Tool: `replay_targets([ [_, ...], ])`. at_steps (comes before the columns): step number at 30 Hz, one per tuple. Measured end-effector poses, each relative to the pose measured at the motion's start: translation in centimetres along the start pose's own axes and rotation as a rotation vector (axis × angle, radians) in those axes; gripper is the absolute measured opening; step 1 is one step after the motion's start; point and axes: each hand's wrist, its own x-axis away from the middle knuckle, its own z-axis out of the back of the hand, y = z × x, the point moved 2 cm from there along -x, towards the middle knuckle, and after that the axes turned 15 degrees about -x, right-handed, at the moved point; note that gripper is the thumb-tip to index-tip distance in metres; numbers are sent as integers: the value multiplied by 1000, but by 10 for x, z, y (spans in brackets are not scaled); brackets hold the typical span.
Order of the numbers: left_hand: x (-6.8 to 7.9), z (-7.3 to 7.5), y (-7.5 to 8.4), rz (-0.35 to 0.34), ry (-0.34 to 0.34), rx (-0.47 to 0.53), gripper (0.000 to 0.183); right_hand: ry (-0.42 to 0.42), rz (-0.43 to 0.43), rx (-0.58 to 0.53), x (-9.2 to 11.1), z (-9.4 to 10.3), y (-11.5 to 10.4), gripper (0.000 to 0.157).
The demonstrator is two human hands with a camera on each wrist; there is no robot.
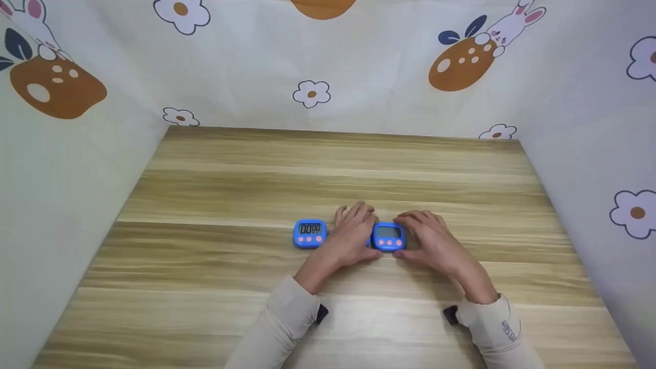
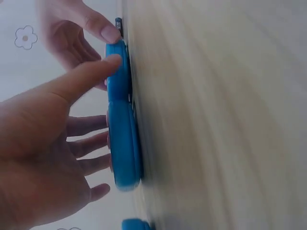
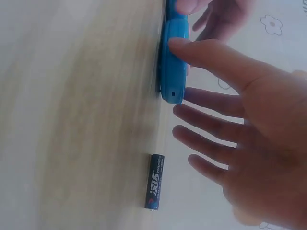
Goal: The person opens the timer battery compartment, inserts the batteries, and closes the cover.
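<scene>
A blue timer point(image 1: 389, 237) with pink buttons and a blank display lies on the table between the two hands. My right hand point(image 1: 435, 246) pinches its right side, with the thumb point(image 3: 180, 45) on the near edge and the index finger at the far edge. My left hand point(image 1: 348, 236) holds its left side, the thumb point(image 2: 112, 60) against the near edge. Beneath the left palm is a second blue timer point(image 2: 124, 143), mostly covered in the head view and butting against the first. Farther left, a third timer point(image 1: 310, 234) reads 00:00.
A dark battery point(image 3: 154, 182) lies on the table to the right of the timers, hidden behind the right hand in the head view. The wood-grain table point(image 1: 205, 287) is bordered by pale printed cloth point(image 1: 246, 66) at the back and sides.
</scene>
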Motion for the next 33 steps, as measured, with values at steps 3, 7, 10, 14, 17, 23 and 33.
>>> replay_targets([
  [3,-3,-1,2,4,11,28,65,-3,2,-10,0,0,2,64],
  [7,4,1,0,21,114,182,60,23,-6,-121,5,2,0,60],
  [10,17,5,-1,29,209,328,61,65,9,-277,11,8,-6,61],
  [14,34,9,0,4,307,478,65,112,98,-402,18,12,-16,65],
  [17,46,9,1,-12,338,531,67,111,158,-418,22,9,-22,65],
  [23,53,6,2,-26,336,556,68,103,159,-398,26,5,-26,63],
  [33,54,2,8,-15,303,504,72,165,211,-433,26,5,-41,65],
])
